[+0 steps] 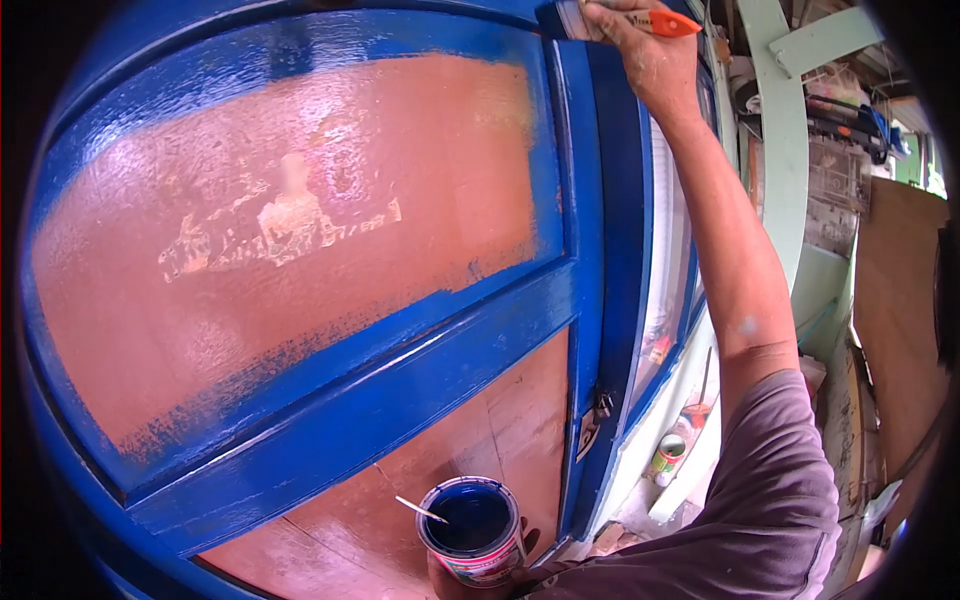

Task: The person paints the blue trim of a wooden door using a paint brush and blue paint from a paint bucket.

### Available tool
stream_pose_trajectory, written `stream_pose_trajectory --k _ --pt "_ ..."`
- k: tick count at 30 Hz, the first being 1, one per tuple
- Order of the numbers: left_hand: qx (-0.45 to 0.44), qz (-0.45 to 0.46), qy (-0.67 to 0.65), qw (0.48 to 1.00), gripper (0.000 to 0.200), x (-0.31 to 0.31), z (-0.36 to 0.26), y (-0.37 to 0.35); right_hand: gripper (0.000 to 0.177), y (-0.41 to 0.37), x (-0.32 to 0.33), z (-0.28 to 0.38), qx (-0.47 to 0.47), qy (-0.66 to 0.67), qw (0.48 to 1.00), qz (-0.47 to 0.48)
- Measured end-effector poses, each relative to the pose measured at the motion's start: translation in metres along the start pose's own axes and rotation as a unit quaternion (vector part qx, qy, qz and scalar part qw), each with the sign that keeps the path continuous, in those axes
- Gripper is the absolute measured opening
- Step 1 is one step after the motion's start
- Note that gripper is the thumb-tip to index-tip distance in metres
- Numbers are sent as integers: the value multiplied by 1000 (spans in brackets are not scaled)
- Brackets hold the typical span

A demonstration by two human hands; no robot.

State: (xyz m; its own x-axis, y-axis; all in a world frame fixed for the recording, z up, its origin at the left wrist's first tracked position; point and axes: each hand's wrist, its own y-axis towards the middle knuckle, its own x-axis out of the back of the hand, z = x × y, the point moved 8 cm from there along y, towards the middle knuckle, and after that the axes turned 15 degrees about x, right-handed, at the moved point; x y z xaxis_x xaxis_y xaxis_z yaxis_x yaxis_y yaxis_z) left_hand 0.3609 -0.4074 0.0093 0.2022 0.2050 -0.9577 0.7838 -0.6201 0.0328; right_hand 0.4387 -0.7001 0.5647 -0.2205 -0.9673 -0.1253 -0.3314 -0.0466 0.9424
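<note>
My right hand is raised at the top of the view, its fingers closed on a paintbrush with an orange handle. The bristles rest against or close to the blue upper frame of the door. Low in the view, my left hand is wrapped under and around a paint can, mostly hidden by it. Dark blue paint fills part of the can, and a thin pale stick leans out over its rim. The door's upper panel is brown in the middle with fresh blue edges.
A latch sits on the door's right edge. Beyond the frame is a window. Below it stand a small open can and a reddish object. Pale green posts and a brown board stand on the right.
</note>
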Motion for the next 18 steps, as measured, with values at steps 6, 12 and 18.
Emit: stream_pose_trajectory --k 6,12,18 --pt "-3 24 -39 999 77 -9 4 -3 20 -19 -32 -7 -17 -173 980 92" --pt "-14 42 -37 998 78 -6 1 -7 17 -19 -34 14 51 -94 991 77" --pt "2 36 -34 999 80 -3 3 -7 18 -32 -50 4 179 -258 929 198"
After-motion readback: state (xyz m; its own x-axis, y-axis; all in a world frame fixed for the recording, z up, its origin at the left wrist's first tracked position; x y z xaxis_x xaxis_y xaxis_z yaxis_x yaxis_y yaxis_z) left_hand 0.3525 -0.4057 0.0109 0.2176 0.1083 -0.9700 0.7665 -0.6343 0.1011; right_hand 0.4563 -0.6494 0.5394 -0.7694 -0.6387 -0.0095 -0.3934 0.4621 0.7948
